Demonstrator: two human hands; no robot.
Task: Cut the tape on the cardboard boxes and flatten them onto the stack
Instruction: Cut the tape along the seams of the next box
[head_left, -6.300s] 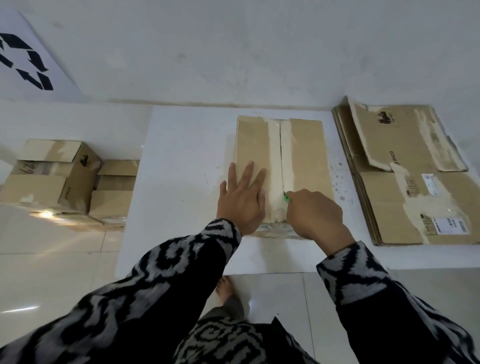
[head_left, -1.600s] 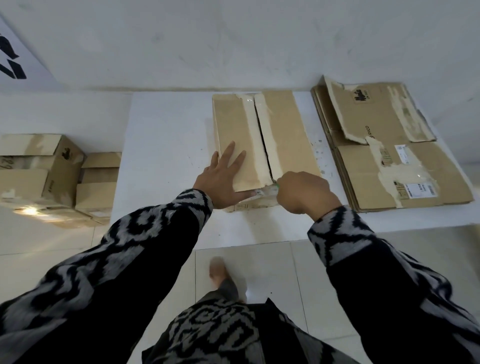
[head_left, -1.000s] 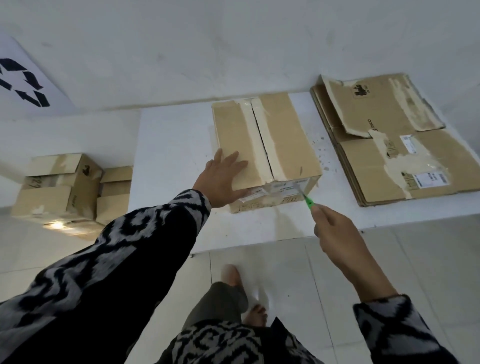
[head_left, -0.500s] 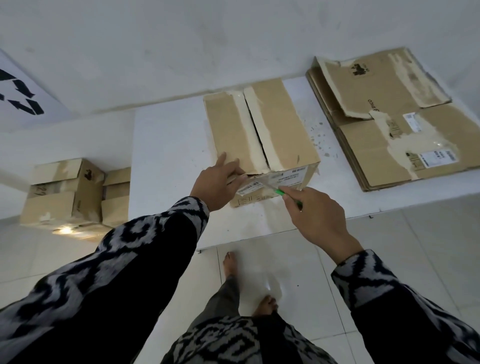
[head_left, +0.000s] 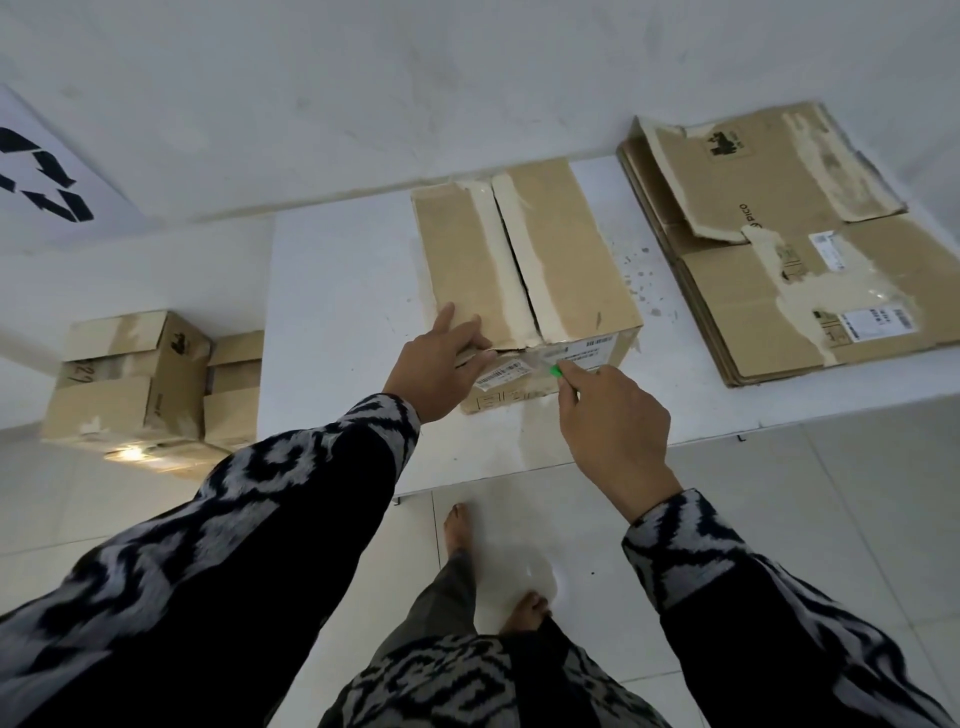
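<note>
my left hand (head_left: 439, 371) grips the near left corner of the cardboard box (head_left: 524, 280), fingers curled over its top edge and the thumb lying along the left flap. my right hand (head_left: 610, 415) pinches a small green cutter (head_left: 556, 370), its tip against the tape (head_left: 550, 356) on the box's near face, just beside the printed labels there. the box sits in the middle of the white table (head_left: 337, 291), nearer the back edge than the front, and a dark slit runs the length of its top between the two flaps. on the right side of the table, apart from the box, lies the stack of flattened boxes (head_left: 779, 244), its top sheet torn and patched with labels. my right forearm reaches in over the table's front edge and my left sleeve (head_left: 260, 519) covers the front left part. off the table's left edge, on the tiled floor (head_left: 779, 493), stand more taped boxes (head_left: 150, 379) in a cluster. a sheet with a recycling sign (head_left: 41, 187) hangs on the wall at far left.
</note>
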